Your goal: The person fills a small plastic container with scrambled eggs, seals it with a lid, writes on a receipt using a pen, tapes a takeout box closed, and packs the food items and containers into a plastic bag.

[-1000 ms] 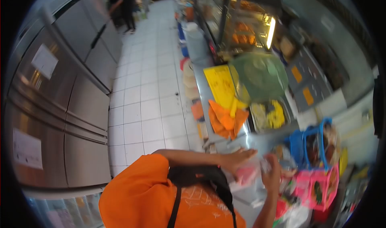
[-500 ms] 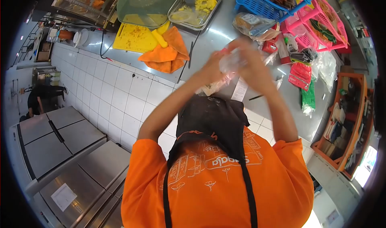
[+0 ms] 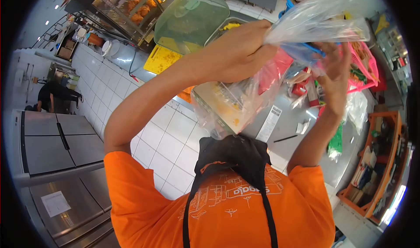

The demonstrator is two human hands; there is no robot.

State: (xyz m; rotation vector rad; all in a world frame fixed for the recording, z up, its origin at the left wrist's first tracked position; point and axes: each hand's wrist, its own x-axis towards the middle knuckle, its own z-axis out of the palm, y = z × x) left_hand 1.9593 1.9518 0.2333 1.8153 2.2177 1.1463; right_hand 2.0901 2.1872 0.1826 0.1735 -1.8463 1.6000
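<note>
My left hand [image 3: 251,51] is closed in a fist round the gathered neck of a clear plastic bag [image 3: 315,18]. The loose top of the bag fans out to the right above the fist. Below it, the bag's body hangs over the counter edge. Inside are a flat, pale box [image 3: 223,106] with yellow-orange marks and something pinkish red [image 3: 276,71]. My right hand [image 3: 334,71] is raised to the right of the bag, slightly blurred, its fingers apart and bent, with no grip on anything visible.
A steel counter [image 3: 284,125] holds a paper slip [image 3: 269,123], a dark thin stick [image 3: 285,138], a pink basket [image 3: 369,66], a green tub [image 3: 190,20] and a yellow board [image 3: 162,60]. An orange shelf [image 3: 372,160] stands right. Another person [image 3: 54,95] bends down far left.
Both hands have moved apart and up. My left hand now grips the bag's neck, with its top spread out to the right. The box inside shows more fully. The view has shifted.
</note>
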